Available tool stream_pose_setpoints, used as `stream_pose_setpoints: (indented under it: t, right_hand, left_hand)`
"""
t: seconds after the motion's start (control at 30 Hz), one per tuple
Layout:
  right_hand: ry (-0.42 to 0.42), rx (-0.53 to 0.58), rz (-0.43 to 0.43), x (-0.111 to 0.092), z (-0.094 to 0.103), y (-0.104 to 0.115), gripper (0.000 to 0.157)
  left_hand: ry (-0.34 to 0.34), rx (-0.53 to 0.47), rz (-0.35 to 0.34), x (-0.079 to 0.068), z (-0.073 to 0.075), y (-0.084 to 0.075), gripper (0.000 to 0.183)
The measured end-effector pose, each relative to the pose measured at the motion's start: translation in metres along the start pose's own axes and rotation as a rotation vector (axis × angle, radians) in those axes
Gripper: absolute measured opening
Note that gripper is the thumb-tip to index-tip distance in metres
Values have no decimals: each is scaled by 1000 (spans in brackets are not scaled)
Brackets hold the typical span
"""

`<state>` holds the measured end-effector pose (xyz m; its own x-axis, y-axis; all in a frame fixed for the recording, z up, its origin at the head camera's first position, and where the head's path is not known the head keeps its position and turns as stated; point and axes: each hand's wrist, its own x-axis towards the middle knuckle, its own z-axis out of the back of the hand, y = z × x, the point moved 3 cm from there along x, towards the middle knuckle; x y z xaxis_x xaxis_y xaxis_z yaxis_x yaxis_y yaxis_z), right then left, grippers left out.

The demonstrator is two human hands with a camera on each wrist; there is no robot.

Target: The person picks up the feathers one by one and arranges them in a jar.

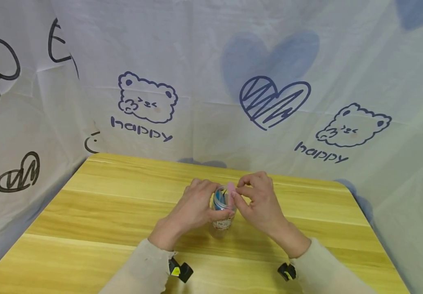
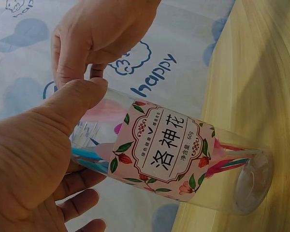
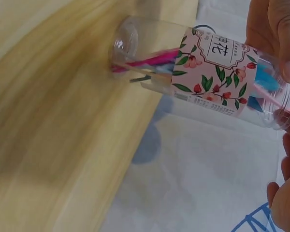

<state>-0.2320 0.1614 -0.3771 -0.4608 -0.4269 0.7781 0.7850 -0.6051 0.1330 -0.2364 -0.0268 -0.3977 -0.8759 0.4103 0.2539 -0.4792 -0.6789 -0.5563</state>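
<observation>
A clear plastic jar [image 1: 218,233] with a pink floral label [image 2: 159,150] stands upright on the table. Thin pink, blue and wooden-coloured sticks [image 2: 234,162] show through its wall, with blue pieces [image 3: 266,77] near the mouth. My left hand [image 1: 195,202] grips the jar close to its rim, thumb at the near side and fingers around the far side. At the right edge of the mouth, my right hand [image 1: 262,200] pinches a flat pink piece [image 1: 231,188] between thumb and fingertips. Its lower part sits inside the jar; its exact kind I cannot tell.
The yellow wood-grain table [image 1: 97,212] extends on both sides of the jar. Behind it hangs a white cloth [image 1: 204,134] printed with hearts, bears and lettering. Black straps with clips hang beneath both sleeves [image 1: 141,265].
</observation>
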Motion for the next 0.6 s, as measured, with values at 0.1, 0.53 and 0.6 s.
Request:
stream_pose_setpoints:
  t: [0.1, 0.53, 0.6]
  right_hand:
    - [21, -38, -5, 0, 1, 1, 19]
    - [-86, -51, -108, -19, 7, -4, 24]
    - [-93, -60, -178, -29, 8, -8, 27]
  left_hand:
    - [8, -1, 8, 0, 0, 0, 70]
    - [1, -3, 8, -3, -4, 3, 73]
    - [13, -7, 28, -8, -3, 7, 81]
